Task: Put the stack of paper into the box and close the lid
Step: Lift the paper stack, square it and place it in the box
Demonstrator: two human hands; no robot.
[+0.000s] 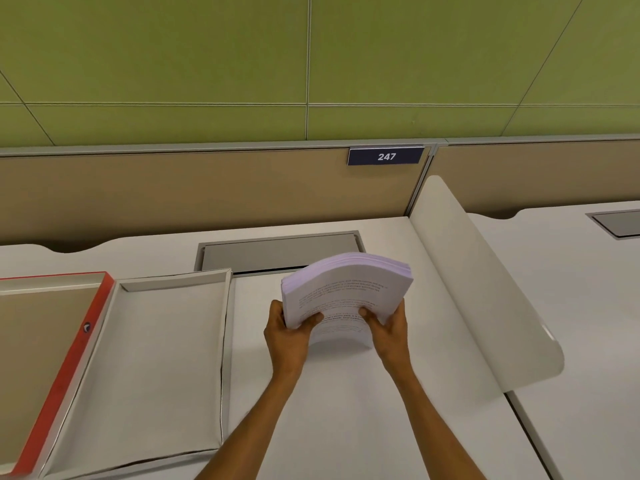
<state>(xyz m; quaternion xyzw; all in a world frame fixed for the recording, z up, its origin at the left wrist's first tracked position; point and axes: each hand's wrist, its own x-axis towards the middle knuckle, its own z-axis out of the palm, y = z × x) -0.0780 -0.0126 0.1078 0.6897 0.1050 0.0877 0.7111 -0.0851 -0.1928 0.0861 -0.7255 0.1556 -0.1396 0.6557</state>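
Paper stack [346,292] sits clamped and bowed between left hand [289,336] and right hand [389,329], above the desk [346,410] right of the open box [149,358]; loading and lid-closing remain.

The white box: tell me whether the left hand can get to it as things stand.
Probably yes. The white box lies open just left of the left hand, with bare desk between. But that hand and the right hand grip the stack of paper, so it isn't free.
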